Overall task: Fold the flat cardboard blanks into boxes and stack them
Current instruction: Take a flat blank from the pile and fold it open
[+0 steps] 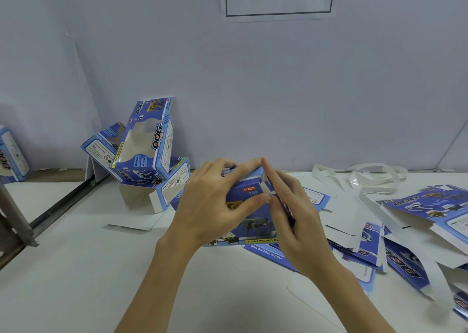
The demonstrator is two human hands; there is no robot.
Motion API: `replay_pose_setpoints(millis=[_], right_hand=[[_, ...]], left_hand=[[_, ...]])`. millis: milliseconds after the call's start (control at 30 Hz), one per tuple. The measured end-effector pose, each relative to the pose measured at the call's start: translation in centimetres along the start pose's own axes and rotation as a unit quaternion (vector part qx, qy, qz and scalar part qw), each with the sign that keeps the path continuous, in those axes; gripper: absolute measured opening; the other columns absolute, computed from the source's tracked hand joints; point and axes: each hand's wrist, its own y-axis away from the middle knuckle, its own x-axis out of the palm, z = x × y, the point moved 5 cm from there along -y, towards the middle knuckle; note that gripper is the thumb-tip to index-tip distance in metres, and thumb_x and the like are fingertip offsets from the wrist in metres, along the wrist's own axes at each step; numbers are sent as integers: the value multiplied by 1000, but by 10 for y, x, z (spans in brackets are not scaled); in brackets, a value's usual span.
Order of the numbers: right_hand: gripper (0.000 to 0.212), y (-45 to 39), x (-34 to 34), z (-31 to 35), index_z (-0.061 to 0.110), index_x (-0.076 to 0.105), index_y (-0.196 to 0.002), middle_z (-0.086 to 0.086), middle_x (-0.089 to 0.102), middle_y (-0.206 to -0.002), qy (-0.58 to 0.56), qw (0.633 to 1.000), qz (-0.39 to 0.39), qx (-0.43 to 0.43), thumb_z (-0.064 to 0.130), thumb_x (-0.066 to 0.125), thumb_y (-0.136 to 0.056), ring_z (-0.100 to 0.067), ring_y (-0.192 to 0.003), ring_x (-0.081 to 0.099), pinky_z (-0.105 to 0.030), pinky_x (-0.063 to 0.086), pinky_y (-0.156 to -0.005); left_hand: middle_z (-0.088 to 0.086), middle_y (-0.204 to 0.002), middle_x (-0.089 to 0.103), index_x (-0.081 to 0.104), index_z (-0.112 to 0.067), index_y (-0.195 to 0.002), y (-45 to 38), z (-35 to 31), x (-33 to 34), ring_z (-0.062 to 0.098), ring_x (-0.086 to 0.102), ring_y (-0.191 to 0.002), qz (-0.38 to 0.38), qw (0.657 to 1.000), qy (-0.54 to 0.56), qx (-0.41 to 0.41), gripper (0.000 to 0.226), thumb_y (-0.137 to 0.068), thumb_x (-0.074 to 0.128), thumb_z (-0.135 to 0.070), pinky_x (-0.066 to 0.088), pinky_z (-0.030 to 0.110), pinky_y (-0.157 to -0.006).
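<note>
Mid-frame, the left hand (210,206) and right hand (291,213) both grip the half-folded box (253,221). Its white tuck flap (266,187) is pinched. Rough pressing might crease it crooked.

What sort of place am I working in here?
Probably a packing bench in a toy factory or workshop: loose blue printed flat cardboard blanks on a white table, folded blue window boxes heaped left, white strapping bands by the wall.

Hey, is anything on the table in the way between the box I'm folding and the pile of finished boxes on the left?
Nothing visible blocks it. The box being folded, held by the left hand and right hand, sits just right of the folded boxes; only bare table and one flat white card lie nearby.
</note>
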Motion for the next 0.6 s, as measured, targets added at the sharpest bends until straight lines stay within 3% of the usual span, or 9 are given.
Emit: replay_pose_setpoints(millis=[100,233,367,400,500,533,600], right_hand=[[51,-1,0,1,43,38,-160,2,46,-148,-24,1000,4,13,53,38,-110,-23,-137,52,-20,59,-87],[48,2,2,4,48,37,-159,0,38,-155,-10,999,16,27,45,35,-110,-19,-144,44,-13,53,-95],[55,5,6,9,55,25,-160,12,23,-167,4,998,34,59,68,21,-107,-17,-155,28,-9,42,-106],[58,5,6,10,55,21,-161,15,17,-170,16,998,34,54,70,19,-106,-17,-157,24,-13,39,-110],[60,4,7,10,54,13,-163,20,5,-174,53,997,37,42,70,17,-106,-17,-160,15,-47,36,-120],[59,4,8,10,54,12,-163,20,4,-174,52,997,40,43,69,17,-106,-15,-161,13,-53,35,-121],[57,1,7,12,52,16,-163,17,10,-174,-6,998,37,48,66,21,-108,-13,-161,15,-48,39,-122]], left_hand=[[-5,-113,62,55,-40,-146,1,-4,1,11,57,-98,-12,1000,6,-8,66,-91,51,-75,55,38,-86],[-9,-110,58,54,-44,-146,1,-8,1,8,52,-96,-11,1000,2,-11,65,-90,46,-76,52,32,-85],[-6,-114,60,52,-43,-148,-1,-9,2,11,55,-97,-11,1000,-1,-27,74,-87,41,-82,54,31,-84],[-6,-114,60,52,-43,-148,-1,-9,2,11,56,-98,-15,999,-2,-30,76,-86,40,-84,55,32,-84],[-7,-114,61,53,-43,-148,-1,-9,2,11,57,-98,-22,999,4,-38,75,-86,39,-84,57,35,-84],[-7,-114,61,53,-44,-147,-1,-9,1,11,57,-98,-24,999,11,-41,74,-86,40,-83,57,36,-84],[-9,-111,61,55,-45,-146,-1,-10,0,11,58,-97,-41,998,24,-46,70,-87,42,-81,57,36,-84]])
